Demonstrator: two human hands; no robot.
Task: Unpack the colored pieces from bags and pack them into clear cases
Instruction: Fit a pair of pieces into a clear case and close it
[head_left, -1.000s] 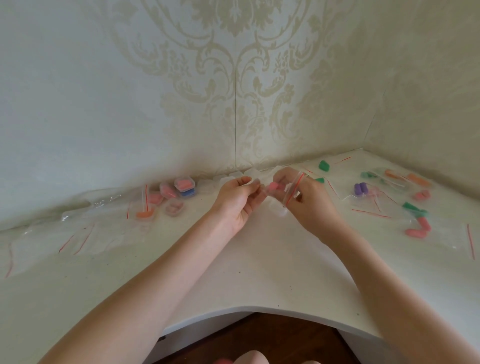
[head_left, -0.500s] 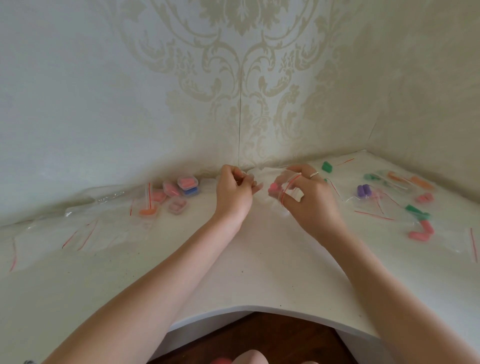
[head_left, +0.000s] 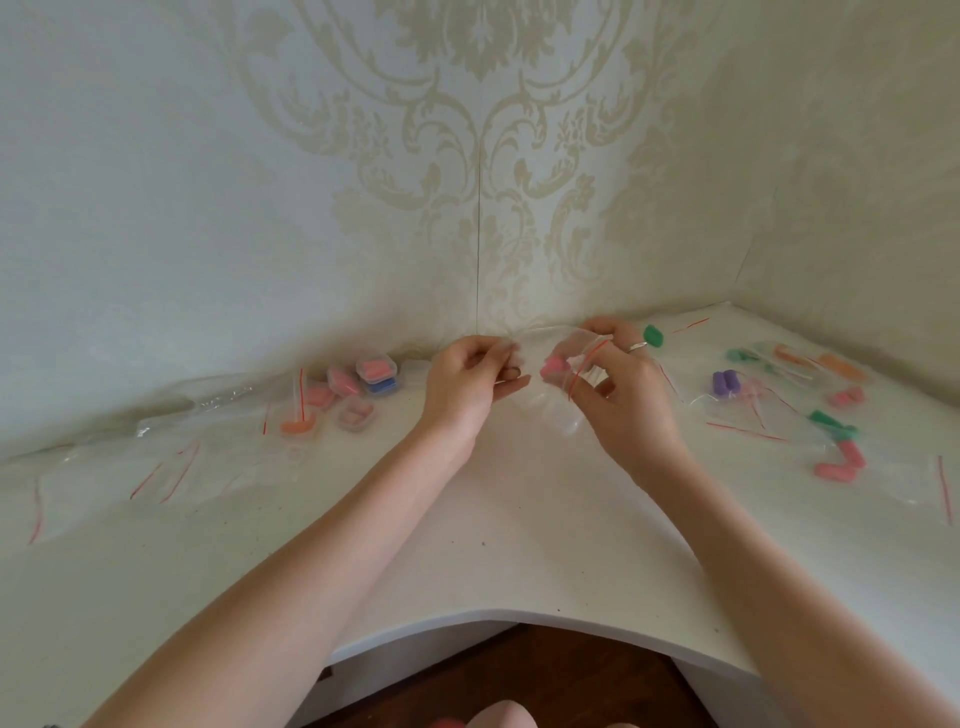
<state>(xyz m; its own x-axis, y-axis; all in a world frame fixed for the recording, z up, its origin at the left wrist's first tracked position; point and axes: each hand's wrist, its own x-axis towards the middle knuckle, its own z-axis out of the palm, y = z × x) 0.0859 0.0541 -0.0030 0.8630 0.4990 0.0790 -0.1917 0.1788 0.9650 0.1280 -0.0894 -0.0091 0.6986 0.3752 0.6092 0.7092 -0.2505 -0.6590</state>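
The right hand (head_left: 623, 389) grips a clear zip bag (head_left: 576, 364); its pink piece (head_left: 551, 368) sits just off the left hand (head_left: 467, 382), whose curled fingers seem to pinch the bag's edge.

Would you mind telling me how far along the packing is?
Partly done. Several filled cases sit at the left beside emptied bags. In hand: the right hand grips a bag holding a pink piece; the left hand pinches at its edge. Left: green, purple, orange and pink pieces on the right.
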